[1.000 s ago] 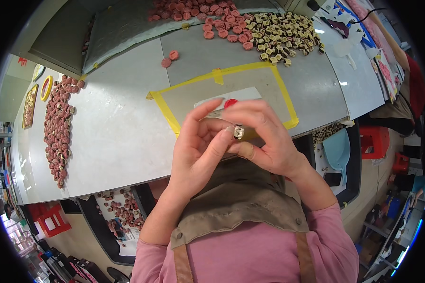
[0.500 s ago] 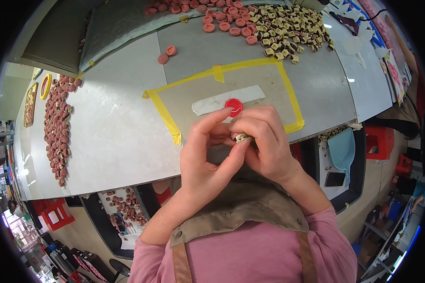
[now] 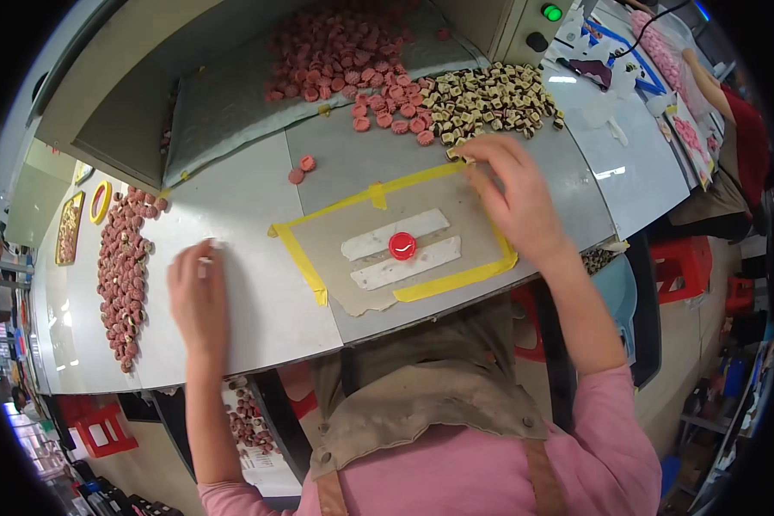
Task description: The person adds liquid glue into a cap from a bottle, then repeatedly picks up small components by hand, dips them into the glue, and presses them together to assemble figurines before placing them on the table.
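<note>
My left hand [image 3: 199, 297] hovers over the left part of the table, fingers curled together. Something pale shows at its blurred fingertips, too unclear to name. A heap of pink ridged pieces with pale centres [image 3: 123, 279] lies beyond it to the left. My right hand [image 3: 518, 193] reaches to the near edge of a pile of small cream-and-dark square pieces [image 3: 494, 95], thumb and fingers closing on one of them. Between the hands, a round red disc with a white curved mark [image 3: 402, 246] sits across two whitish strips [image 3: 396, 235] inside a yellow-taped area [image 3: 311, 265].
Pink ridged cups [image 3: 340, 52] are heaped at the back under a grey housing [image 3: 112, 129] with a green light [image 3: 551, 12]. Two loose pink cups [image 3: 308, 162] lie nearer. Below the table's front edge are a drawer [image 3: 254, 421] with pink pieces and a blue dustpan [image 3: 615, 297]. Another person's arm [image 3: 709, 83] is at far right.
My hands, together over the red disc around a small pink-and-cream piece, have parted. The left has swung left toward the pink heap; the right has gone up to the cream-and-dark pile.
</note>
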Action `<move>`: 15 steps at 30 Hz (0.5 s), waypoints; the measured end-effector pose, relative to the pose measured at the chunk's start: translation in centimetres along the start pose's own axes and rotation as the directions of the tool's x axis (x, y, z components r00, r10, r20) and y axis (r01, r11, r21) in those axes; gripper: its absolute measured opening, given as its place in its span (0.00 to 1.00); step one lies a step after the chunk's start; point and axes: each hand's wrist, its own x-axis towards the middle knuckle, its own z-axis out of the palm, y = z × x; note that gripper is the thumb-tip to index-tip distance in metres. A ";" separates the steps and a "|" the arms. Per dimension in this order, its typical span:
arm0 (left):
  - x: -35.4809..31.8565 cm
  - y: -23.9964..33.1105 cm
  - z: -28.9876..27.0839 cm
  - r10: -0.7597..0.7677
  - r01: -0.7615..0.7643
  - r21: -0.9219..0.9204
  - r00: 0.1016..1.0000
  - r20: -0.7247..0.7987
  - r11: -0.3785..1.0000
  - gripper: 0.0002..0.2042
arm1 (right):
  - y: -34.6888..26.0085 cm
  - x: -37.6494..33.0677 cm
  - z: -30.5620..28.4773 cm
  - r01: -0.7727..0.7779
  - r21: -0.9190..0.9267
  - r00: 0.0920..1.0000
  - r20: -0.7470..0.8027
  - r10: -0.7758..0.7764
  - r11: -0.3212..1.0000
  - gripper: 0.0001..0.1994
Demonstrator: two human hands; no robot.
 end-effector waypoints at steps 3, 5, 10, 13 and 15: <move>2.6 -5.9 -1.2 0.150 -0.075 0.389 0.975 -0.166 0.918 0.12 | 1.9 1.5 0.5 0.103 -0.159 0.995 0.019 -0.101 0.982 0.09; 3.1 -5.9 -0.7 0.198 -0.115 0.376 0.962 -0.189 0.920 0.13 | 2.2 1.8 0.8 0.117 -0.228 0.993 0.033 -0.113 0.967 0.09; 4.5 2.7 3.7 0.250 -0.264 -0.267 0.964 -0.085 0.927 0.17 | 1.7 1.5 1.2 0.196 -0.321 0.980 0.082 -0.179 0.927 0.08; 5.3 6.6 6.1 0.416 -0.411 -0.325 0.908 -0.057 0.852 0.18 | 0.2 0.9 0.8 0.232 -0.370 0.972 0.122 -0.201 0.899 0.08; 5.4 6.5 6.6 0.396 -0.393 -0.290 0.917 -0.050 0.873 0.18 | -0.9 0.1 0.1 0.194 -0.310 0.981 0.088 -0.175 0.931 0.08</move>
